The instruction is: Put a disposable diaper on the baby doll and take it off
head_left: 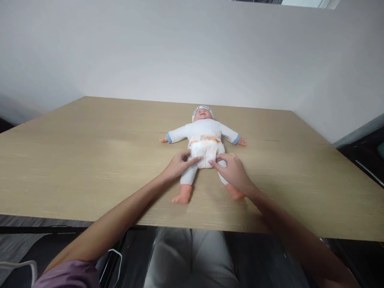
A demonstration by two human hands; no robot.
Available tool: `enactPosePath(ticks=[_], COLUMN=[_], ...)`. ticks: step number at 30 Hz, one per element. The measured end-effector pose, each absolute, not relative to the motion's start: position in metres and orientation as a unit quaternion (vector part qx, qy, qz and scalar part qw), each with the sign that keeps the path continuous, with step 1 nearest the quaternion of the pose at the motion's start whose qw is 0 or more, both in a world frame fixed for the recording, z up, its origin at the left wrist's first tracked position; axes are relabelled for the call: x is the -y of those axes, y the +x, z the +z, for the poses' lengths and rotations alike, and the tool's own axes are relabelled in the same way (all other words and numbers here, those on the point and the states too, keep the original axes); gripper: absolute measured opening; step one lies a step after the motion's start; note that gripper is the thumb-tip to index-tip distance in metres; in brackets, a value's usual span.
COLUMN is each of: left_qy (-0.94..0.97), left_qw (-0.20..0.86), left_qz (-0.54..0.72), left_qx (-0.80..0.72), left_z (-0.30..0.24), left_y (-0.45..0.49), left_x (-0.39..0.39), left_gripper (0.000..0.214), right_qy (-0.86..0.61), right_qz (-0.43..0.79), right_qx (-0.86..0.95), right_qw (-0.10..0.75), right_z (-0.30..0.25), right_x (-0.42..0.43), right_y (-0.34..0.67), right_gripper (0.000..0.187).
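A baby doll (205, 127) in a white outfit with blue cuffs and a white cap lies face up on the table, arms spread and feet toward me. Around its hips is a white diaper (205, 151) with an orange patterned waistband. My left hand (180, 164) grips the diaper's leg edge on the left, thumb lying over its front. On the other side my right hand (233, 170) pinches the opposite leg edge between thumb and fingers. That hand and forearm partly cover the doll's leg on the right.
The wooden table (105, 160) stretches out on both sides of the doll and ends at a pale wall (192, 52). Its front edge runs just above my lap. A dark object (366, 148) stands beyond the right edge. A white cable (120, 260) hangs below on the left.
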State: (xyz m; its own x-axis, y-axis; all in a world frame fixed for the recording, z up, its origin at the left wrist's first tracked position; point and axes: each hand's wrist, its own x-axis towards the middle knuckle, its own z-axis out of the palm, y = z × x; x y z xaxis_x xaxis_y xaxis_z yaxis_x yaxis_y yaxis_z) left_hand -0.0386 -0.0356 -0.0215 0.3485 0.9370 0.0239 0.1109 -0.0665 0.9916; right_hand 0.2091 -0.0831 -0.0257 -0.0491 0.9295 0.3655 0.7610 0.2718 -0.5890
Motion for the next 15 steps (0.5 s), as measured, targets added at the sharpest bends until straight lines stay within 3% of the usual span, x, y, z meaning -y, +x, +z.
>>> enactPosePath(ticks=[4,8,15], left_qy=[0.581,0.518,0.527], left_qw=[0.600,0.662,0.653], left_qz=[0.376,0.384,0.385], left_qx=[-0.402,-0.382,-0.384], left_z=[-0.022,-0.025,-0.032], left_y=[-0.040,-0.043,-0.046], left_x=[0.034,0.030,0.027], left_gripper=[0.057,0.057,0.052], right_qy=[-0.584,-0.592,-0.598], right_qz=[0.142,0.235,0.252], right_qx=[0.698,0.652,0.634], right_qw=[0.389,0.411,0.421], right_z=[-0.032,-0.031,-0.018], right_x=[0.082,0.080,0.085], right_y=[0.206,0.207,0.211], right_gripper=[0.018,0.024,0.029])
